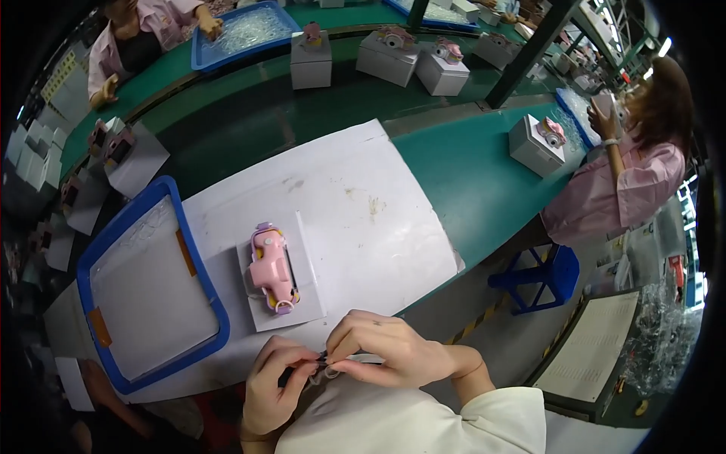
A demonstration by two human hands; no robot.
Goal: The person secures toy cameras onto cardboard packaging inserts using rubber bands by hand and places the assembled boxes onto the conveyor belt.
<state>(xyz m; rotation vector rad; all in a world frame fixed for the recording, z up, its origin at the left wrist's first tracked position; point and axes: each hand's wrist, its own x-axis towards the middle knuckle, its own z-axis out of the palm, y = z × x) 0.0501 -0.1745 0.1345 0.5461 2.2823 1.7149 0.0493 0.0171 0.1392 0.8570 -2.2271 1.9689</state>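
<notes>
Close to my body, at the table's near edge, my left hand [276,378] and my right hand [386,349] meet fingertip to fingertip. Both pinch a thin cord [331,371], pale with a small dark part between the fingers; its details are too small to tell. Just beyond my hands a pink toy camera [273,268] with purple and yellow parts lies on a white box [308,291]. The box rests on a white sheet [340,204].
A blue-rimmed tray [215,291] stands left of the box. Across the green conveyor [249,106] are white boxes with toy cameras and a blue tray [198,57] of clear plastic. Co-workers sit at upper left and right. A blue stool [556,276] stands right.
</notes>
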